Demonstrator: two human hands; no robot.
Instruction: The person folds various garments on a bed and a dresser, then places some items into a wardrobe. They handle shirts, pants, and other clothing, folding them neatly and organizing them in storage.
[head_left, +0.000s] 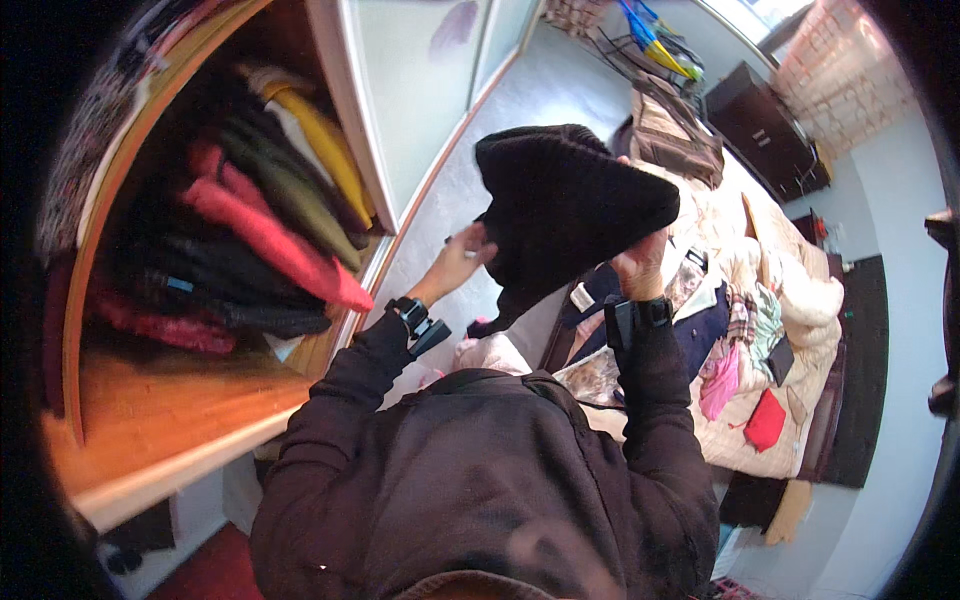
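A black knit garment (574, 202) is held up in front of me, folded over and partly hanging. My right hand (643, 262) grips its lower right side, with part of the hand hidden by the cloth. At the garment's left edge is my left hand (459, 255), slightly blurred, its fingers apart; whether the fingertips touch the fabric is hard to tell. A narrow end of the garment (514, 304) dangles below toward the floor. Each wrist wears a black strapped device, the left one (420, 326) and the right one (637, 319).
On my left, an open wooden wardrobe (187, 390) holds several hanging clothes, among them a pink-red garment (277, 244). Its frosted sliding door (416, 82) stands beyond. To the right, a bed (750, 457) carries scattered clothes, a red pouch (765, 421) and a brown bag (671, 131).
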